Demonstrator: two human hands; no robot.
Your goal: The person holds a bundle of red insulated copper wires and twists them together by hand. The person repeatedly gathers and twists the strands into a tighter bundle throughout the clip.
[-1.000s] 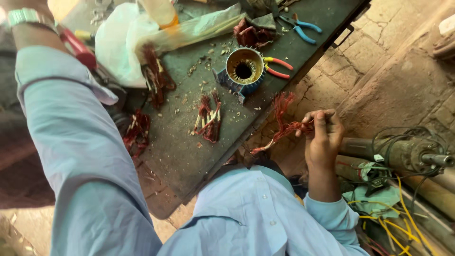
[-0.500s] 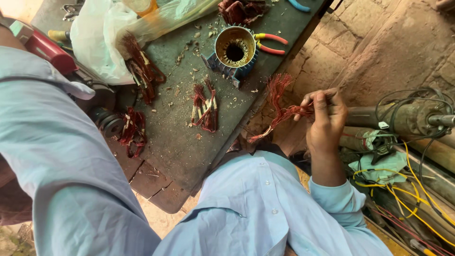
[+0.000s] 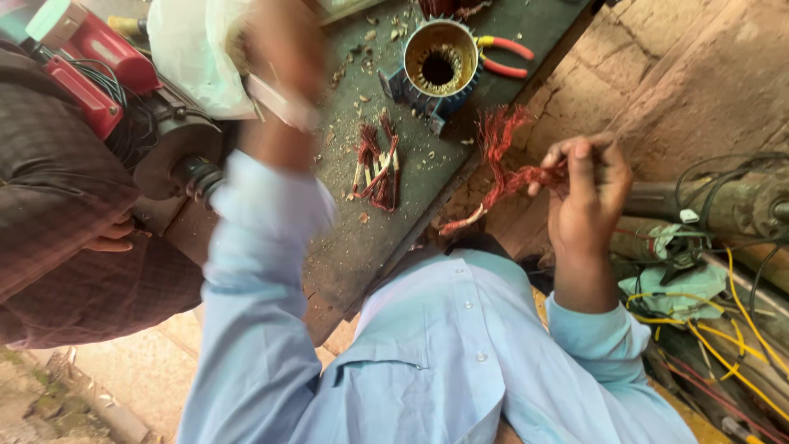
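Right hand: my right hand (image 3: 588, 193) is closed around a tangled bundle of copper wire (image 3: 509, 160), held off the bench edge, above the brick floor.
Left hand: my left hand (image 3: 275, 49) is raised over the bench and blurred; I cannot tell whether it is open or gripping anything.
Done so far: I judge the stripping well along. The motor stator (image 3: 436, 62) stands on end with its bore looking mostly empty, and a cut wire bundle (image 3: 378, 164) lies loose on the bench just beside it.
Left to do: some dark residue shows inside the bore, so I think a little winding may remain; the bundle in my right hand is not yet set down.
Bench: the bench (image 3: 362, 238) is dark, worn and strewn with small chips; red-handled pliers (image 3: 505, 57) lie just beside the stator, a white plastic bag (image 3: 193, 49) at the far side.
Room: brick floor (image 3: 699, 74), a long pump body (image 3: 715, 201) with yellow cables (image 3: 731, 316) to my right, another person's sleeve (image 3: 57, 189) at my left.
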